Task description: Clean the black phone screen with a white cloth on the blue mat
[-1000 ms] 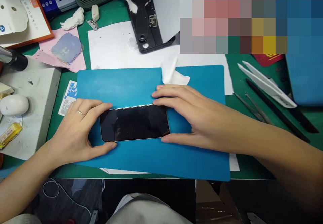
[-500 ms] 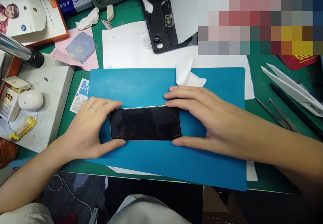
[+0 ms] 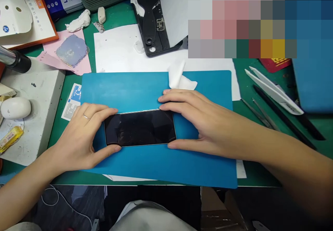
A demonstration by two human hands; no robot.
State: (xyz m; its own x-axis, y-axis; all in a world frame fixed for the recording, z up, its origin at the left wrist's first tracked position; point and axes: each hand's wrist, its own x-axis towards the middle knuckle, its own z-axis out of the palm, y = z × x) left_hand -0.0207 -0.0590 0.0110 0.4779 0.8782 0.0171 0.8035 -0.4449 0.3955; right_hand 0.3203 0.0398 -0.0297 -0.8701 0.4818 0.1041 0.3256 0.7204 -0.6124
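Observation:
A smartphone (image 3: pixel 140 128) with a dark screen lies face up and lengthwise on a blue mat (image 3: pixel 203 171). My left hand (image 3: pixel 80 133) grips its left end, thumb at the near edge and index finger at the far edge; a ring shows on one finger. At the right end my right hand (image 3: pixel 203 123) does the same, thumb on the near corner and a fingertip on the far one. Its other fingers stretch out over the mat. Just beyond them sits a crumpled white wipe (image 3: pixel 179 78).
White tweezers (image 3: pixel 273 90), a black tool (image 3: pixel 283 116) and thin metal tools (image 3: pixel 260 114) lie at right. Behind stands a black phone case (image 3: pixel 166 33) with a dark tool on it. A white box (image 3: pixel 39 116) at left bears a white earbud case (image 3: pixel 16 108).
The view has swung a little to the right, so everything appears further left, and a blue object now shows at the right. Both hands keep their hold on the smartphone.

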